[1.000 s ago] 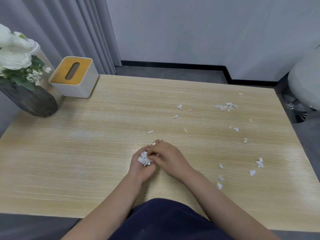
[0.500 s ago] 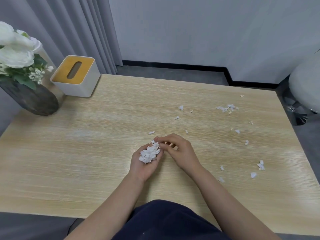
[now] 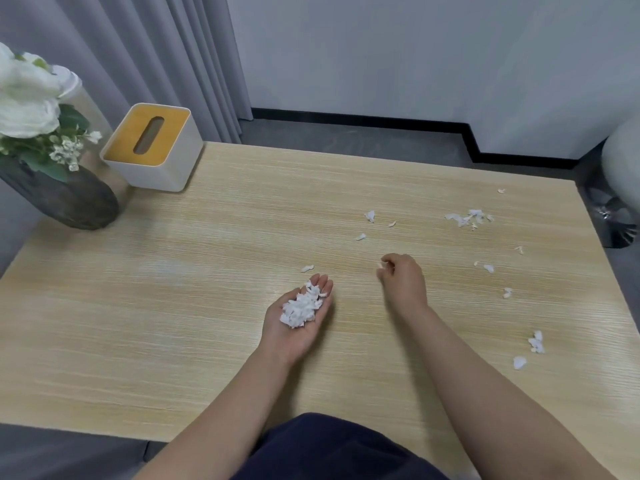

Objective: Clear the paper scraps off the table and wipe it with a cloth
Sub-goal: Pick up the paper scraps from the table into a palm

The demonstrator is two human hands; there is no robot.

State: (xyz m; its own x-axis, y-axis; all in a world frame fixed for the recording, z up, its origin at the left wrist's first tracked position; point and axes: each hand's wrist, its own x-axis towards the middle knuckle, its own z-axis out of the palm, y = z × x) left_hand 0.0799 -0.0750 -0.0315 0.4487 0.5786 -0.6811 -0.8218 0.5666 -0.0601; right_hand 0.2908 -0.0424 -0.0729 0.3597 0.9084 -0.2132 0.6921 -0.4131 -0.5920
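My left hand (image 3: 294,337) lies palm up over the middle of the light wooden table (image 3: 173,306), fingers straight, carrying a pile of white paper scraps (image 3: 299,308). One loose scrap (image 3: 307,268) lies just beyond its fingertips. My right hand (image 3: 403,282) is a little to the right, knuckles up, fingers curled, pinching a small scrap at the tabletop. More scraps lie scattered to the right: a cluster (image 3: 467,218) at the far right, two pieces (image 3: 370,215) beyond my right hand, and a few (image 3: 536,341) near the right edge.
A white tissue box with a wooden lid (image 3: 152,147) stands at the table's far left corner. Beside it is a dark vase of white flowers (image 3: 65,199). A white chair (image 3: 623,174) stands off the right edge. Grey curtains hang behind.
My hands have come apart. The right hand left the pile in my left palm and reached forward-right to a scrap on the table. The left palm now lies flat and uncovered.
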